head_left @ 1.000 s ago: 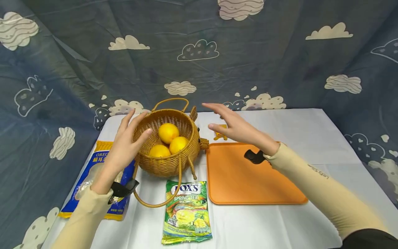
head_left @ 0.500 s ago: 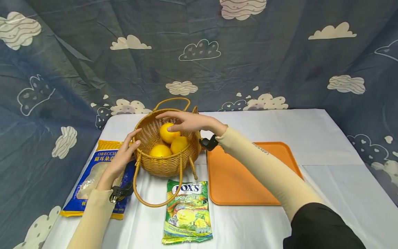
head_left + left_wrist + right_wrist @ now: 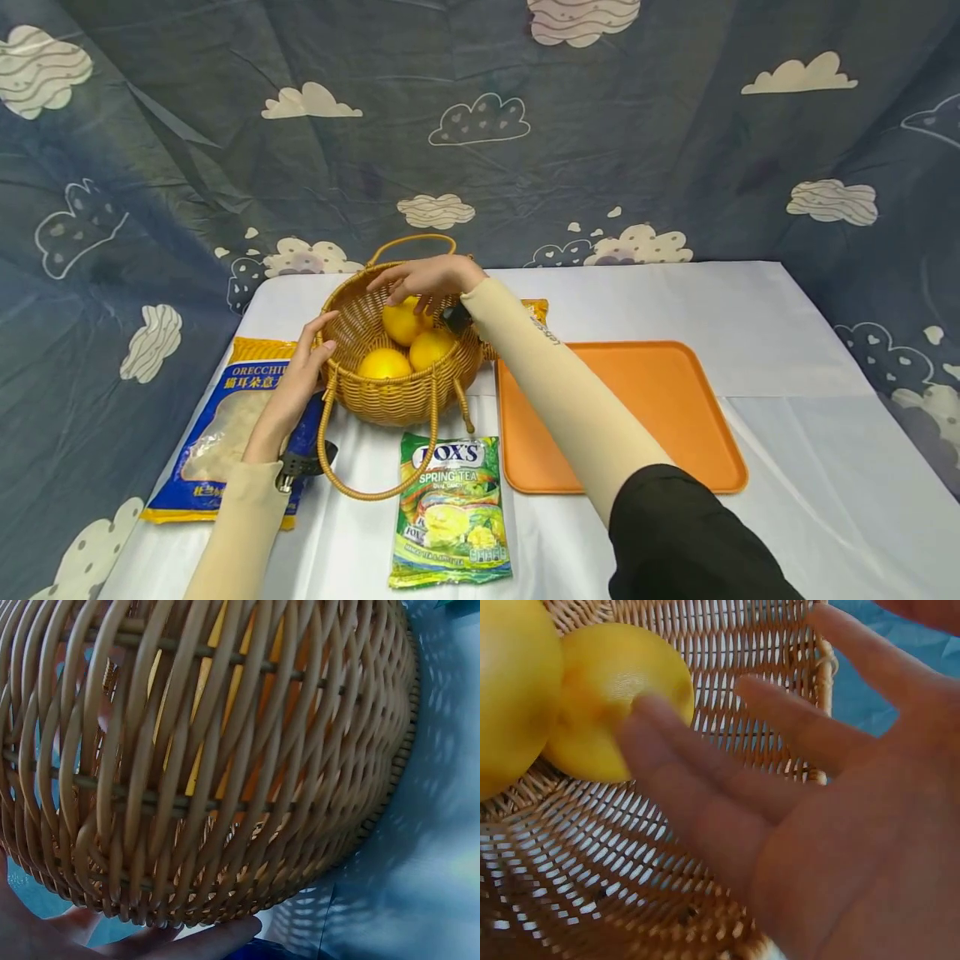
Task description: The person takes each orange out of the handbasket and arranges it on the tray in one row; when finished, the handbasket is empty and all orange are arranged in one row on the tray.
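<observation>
A round wicker basket (image 3: 393,406) stands at the left of the white table, with three yellow lemon-like fruits (image 3: 384,364) inside. My left hand (image 3: 291,392) touches the basket's left side near the rim; in the left wrist view its fingers (image 3: 214,941) lie along the outside of the weave (image 3: 225,750). Over the basket's opening, my right hand (image 3: 435,277) reaches down above the rear fruit (image 3: 403,323). In the right wrist view its fingers (image 3: 705,810) are spread and slightly bent beside a fruit (image 3: 622,690), holding nothing.
A blue pasta bag (image 3: 232,425) lies left of the basket. In front is a green candy bag (image 3: 452,517), partly under the basket's looped handle (image 3: 375,497). An orange tray (image 3: 645,417) lies to the right. Behind my right forearm shows a small yellow packet (image 3: 537,308).
My right hand has swung left from above the tray into the basket's opening, its fingers now lowered. My left hand has dropped slightly onto the basket's left side. The fruits have not moved.
</observation>
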Demonstrator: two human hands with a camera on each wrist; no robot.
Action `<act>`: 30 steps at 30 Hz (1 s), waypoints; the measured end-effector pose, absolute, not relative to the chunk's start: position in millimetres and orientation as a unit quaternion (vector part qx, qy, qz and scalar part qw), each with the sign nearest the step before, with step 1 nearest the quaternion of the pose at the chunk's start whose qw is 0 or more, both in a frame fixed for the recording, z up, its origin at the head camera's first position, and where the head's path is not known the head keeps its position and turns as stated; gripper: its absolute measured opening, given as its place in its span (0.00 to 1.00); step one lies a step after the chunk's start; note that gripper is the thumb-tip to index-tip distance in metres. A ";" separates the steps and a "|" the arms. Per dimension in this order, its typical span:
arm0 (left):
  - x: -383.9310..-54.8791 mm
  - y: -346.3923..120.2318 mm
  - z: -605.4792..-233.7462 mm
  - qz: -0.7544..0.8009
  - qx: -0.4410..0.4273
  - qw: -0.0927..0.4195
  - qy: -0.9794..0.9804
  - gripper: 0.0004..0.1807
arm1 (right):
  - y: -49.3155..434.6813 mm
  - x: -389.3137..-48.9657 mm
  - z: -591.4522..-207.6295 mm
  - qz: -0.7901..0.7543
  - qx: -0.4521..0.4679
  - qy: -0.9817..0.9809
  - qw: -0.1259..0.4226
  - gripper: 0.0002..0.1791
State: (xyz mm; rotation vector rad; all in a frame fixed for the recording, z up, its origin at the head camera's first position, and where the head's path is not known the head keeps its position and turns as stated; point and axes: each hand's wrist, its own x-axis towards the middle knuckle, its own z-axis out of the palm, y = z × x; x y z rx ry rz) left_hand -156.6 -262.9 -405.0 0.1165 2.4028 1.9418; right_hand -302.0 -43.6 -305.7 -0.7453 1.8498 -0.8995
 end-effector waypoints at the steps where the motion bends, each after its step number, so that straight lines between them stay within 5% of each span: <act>1: -156.1 -262.7 -404.9 0.629 0.036 0.023 0.776 0.28 | -45.5 -302.9 -306.4 -0.359 -0.293 0.757 0.461 0.28; 13: -153.1 -260.9 -406.0 0.620 0.034 0.005 0.784 0.30 | -60.4 -306.1 -323.4 -0.231 -0.271 0.821 0.446 0.28; 30: -153.5 -259.4 -407.6 0.614 0.039 -0.008 0.788 0.30 | -66.7 -302.7 -334.7 -0.271 -0.270 0.846 0.372 0.26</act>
